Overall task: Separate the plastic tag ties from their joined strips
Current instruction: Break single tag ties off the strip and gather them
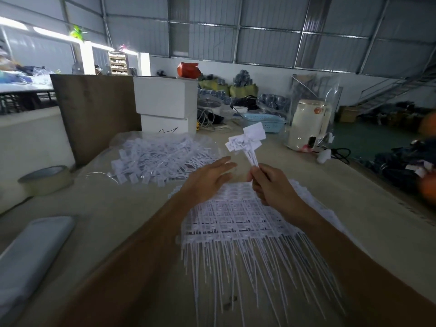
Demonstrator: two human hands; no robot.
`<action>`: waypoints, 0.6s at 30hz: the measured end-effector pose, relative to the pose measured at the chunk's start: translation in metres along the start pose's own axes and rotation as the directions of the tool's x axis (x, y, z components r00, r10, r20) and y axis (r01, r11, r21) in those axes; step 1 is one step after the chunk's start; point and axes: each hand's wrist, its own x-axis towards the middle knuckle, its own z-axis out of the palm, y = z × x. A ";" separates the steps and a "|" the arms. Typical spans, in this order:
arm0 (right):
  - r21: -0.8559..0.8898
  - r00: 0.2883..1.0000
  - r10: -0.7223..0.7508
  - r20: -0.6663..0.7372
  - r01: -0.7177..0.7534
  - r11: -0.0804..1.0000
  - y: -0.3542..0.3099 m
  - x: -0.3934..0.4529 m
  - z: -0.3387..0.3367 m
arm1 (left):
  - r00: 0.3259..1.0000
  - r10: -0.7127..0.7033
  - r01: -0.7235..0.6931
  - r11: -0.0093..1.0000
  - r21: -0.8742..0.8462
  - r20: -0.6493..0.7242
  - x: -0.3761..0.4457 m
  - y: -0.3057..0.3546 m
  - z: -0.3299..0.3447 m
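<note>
Head view: our right hand (269, 182) pinches a freed bunch of ties (245, 142), left hand (207, 178) spread empty; next, probably drop them on the loose pile (160, 154).

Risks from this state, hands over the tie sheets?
1. The right hand pinches the ties only by their tails; the flag ends fan out above and some could slip free.
2. The open left hand hovers over the joined sheets; a careless sweep could shift the stack or mix it into the loose pile.

No legible text; black scrawl on white box (165, 128) unreadable, tag ties (245, 140) blank.
</note>
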 end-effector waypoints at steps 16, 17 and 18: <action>-0.600 0.850 -0.327 0.412 0.523 0.605 0.013 0.053 0.116 | 0.610 -0.740 0.670 0.673 -0.313 -0.284 -0.075 -0.102 -0.022; -0.594 0.821 -0.374 0.432 0.571 0.567 0.013 0.057 0.127 | 0.530 -0.804 0.662 0.592 -0.460 -0.270 -0.076 -0.103 -0.020; -0.604 0.796 -0.401 0.453 0.605 0.519 0.013 0.062 0.135 | 0.489 -0.822 0.634 0.565 -0.528 -0.291 -0.077 -0.102 -0.021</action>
